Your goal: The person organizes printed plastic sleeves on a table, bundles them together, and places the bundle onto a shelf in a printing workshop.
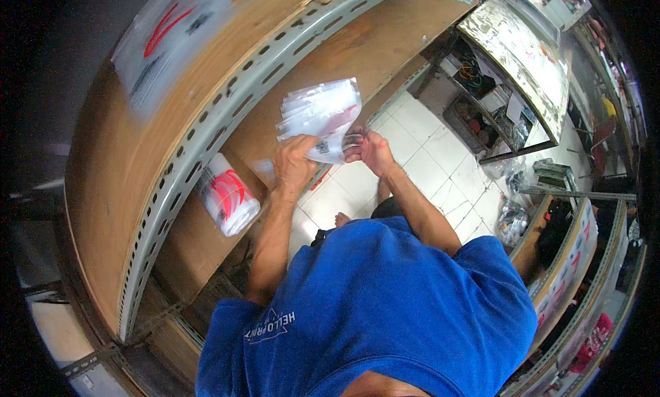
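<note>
A fanned stack of clear plastic bags (317,108) with reddish and dark print lies over the front part of a wooden shelf. My left hand (295,162) is closed on the stack's near edge. At the right corner my right hand (372,151) pinches the curled-up edge of the bags between thumb and fingers; its fingertips are partly hidden by the plastic. To the left of my left forearm rests a rolled bundle of white plastic bags (230,196) with red and black print.
Slotted metal angle (237,94) edges the upper wooden shelf, where another printed plastic stack (158,46) lies. A cluttered table (519,60) stands at the far right. Other shelves (560,259) are at my right. The floor (440,156) is white tile.
</note>
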The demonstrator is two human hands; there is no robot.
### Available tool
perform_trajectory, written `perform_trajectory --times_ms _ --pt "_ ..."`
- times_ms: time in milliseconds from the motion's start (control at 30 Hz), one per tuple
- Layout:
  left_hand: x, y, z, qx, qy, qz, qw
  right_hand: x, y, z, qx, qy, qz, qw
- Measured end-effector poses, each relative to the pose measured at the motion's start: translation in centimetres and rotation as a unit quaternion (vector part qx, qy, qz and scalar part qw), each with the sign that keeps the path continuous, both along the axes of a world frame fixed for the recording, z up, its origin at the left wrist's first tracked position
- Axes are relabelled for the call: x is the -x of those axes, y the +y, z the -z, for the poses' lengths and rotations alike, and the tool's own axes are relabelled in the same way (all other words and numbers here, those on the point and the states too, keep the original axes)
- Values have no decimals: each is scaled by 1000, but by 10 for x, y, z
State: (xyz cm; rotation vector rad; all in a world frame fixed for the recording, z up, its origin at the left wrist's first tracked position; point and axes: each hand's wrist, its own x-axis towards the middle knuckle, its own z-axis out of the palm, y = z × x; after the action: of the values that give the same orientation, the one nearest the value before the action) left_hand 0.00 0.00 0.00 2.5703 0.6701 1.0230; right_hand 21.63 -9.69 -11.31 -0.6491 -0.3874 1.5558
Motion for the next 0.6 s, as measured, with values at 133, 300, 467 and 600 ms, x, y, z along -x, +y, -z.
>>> perform_trajectory --times_ms 133,300,467,600 --pt "26 -24 -88 71 51 50 995 37 -29 33 54 -192 179 963" --pt "-27 -38 -154 269 -27 147 951 -37 -49 52 -157 121 107 974" --pt "-110 -28 -130 535 -176 75 823 -94 -86 21 -117 201 45 971" --pt "-166 0 -70 678 -121 44 724 -149 -125 -24 -58 125 116 984"
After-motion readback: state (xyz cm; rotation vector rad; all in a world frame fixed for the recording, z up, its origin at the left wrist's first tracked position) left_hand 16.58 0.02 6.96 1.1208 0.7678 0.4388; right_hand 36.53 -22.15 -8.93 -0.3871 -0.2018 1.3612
